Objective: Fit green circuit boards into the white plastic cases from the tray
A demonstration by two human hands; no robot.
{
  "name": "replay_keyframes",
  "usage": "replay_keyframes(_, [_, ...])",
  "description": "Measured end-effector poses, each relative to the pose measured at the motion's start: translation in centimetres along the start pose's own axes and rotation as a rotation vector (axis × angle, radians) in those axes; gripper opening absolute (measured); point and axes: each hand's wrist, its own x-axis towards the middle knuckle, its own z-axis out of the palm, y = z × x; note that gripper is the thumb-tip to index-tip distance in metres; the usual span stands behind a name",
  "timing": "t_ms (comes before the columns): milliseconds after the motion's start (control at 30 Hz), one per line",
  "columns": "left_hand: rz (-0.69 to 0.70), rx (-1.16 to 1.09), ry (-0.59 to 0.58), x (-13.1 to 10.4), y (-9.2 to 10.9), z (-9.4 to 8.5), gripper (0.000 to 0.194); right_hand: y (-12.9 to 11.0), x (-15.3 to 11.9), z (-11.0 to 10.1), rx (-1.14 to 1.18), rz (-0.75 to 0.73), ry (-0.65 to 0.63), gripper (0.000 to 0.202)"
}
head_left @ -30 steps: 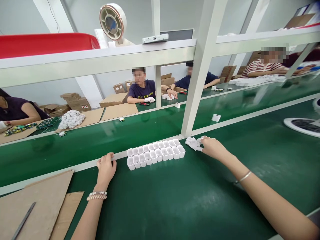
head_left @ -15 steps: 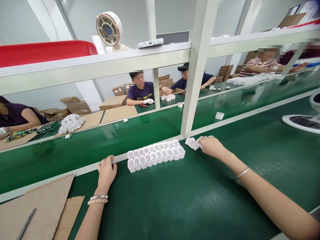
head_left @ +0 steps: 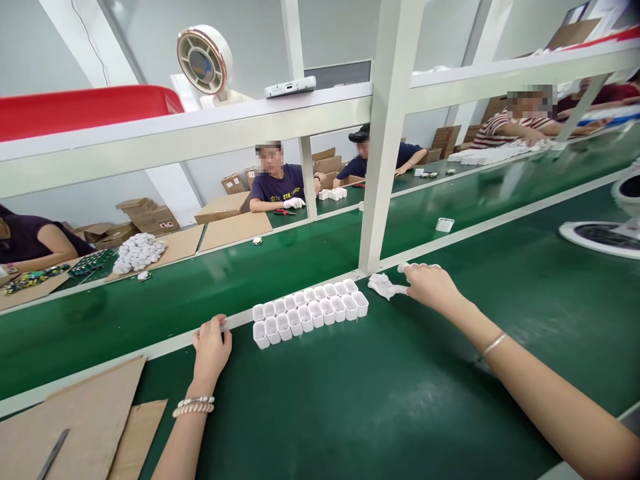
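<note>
My left hand (head_left: 212,348) rests on the pale rail at the far edge of the green work surface, its fingers apart and loosely bent, holding nothing. To its right stand two rows of small white open-topped plastic cases (head_left: 310,319), side by side. Beyond their right end lies a crumpled white glove (head_left: 381,286), with one limp finger pointing to the right. My right hand (head_left: 429,285) is at that glove finger, with white covers on its fingertips. Its index finger is stretched out above the glove; the lower fingers are partly hidden.
A pale post (head_left: 379,167) rises just behind the cases. Cardboard sheets (head_left: 75,407) with a metal blade (head_left: 53,453) lie front left. A single white case (head_left: 445,225) sits on the conveyor belt (head_left: 220,260). A white fan (head_left: 603,237) stands right. Co-workers sit across.
My right hand has shifted slightly right and its index finger has lifted away from the glove. My left hand stays on the rail. The single white case on the belt has moved slightly right.
</note>
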Motion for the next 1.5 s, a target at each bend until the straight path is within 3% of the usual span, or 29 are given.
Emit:
replay_keyframes(200, [-0.014, 0.000, -0.022, 0.1, 0.0, 0.0, 0.027, -0.4, 0.0, 0.1, 0.039, 0.012, -0.075, 0.023])
replay_keyframes(567, [-0.025, -0.007, -0.007, -0.1, 0.6, -0.5, 0.027, -1.5, -0.1, 0.1, 0.080, -0.061, -0.065, 0.024])
replay_keyframes(733, [-0.027, -0.013, -0.026, -0.1, 0.5, -0.6, 0.027, -1.4, 0.0, 0.1, 0.111, -0.006, -0.075, 0.021])
replay_keyframes(1067, [-0.006, 0.002, -0.010, -0.1, 0.4, -0.5, 0.026, -0.9, 0.9, 1.9, 0.285, 0.094, -0.203, 0.020])
replay_keyframes(1500, [-0.023, -0.028, -0.004, -0.2, 0.6, -0.6, 0.026, -1.2, 0.7, 1.3, 0.289, 0.052, -0.228, 0.021])
